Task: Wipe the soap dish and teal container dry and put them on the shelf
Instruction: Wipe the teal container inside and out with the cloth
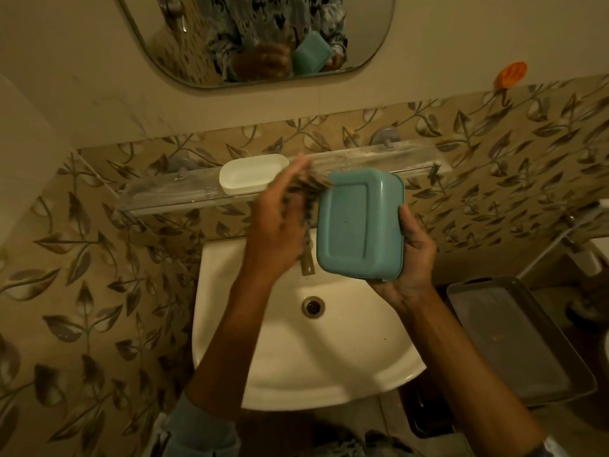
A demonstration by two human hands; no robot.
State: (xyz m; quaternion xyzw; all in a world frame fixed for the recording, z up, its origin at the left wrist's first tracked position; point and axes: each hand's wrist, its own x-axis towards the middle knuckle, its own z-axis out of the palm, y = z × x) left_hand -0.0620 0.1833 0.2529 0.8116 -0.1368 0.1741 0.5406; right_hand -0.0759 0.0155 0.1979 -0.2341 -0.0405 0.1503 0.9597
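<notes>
My right hand [408, 258] is clamped on the teal container [359, 222]. It holds the edge next to my palm, and the bottom of the box faces me. I think the box is light, stiff plastic. If it is wet it could slip, so the rim is the best place to grip.

My left hand [280, 219] is right beside the box and holds a cloth [309, 186]. It is blurry, so I only guess my fingers wrap it. The cloth looks soft and floppy.

The white soap dish [252, 173] sits on the shelf [395, 156], just past my left hand.
</notes>
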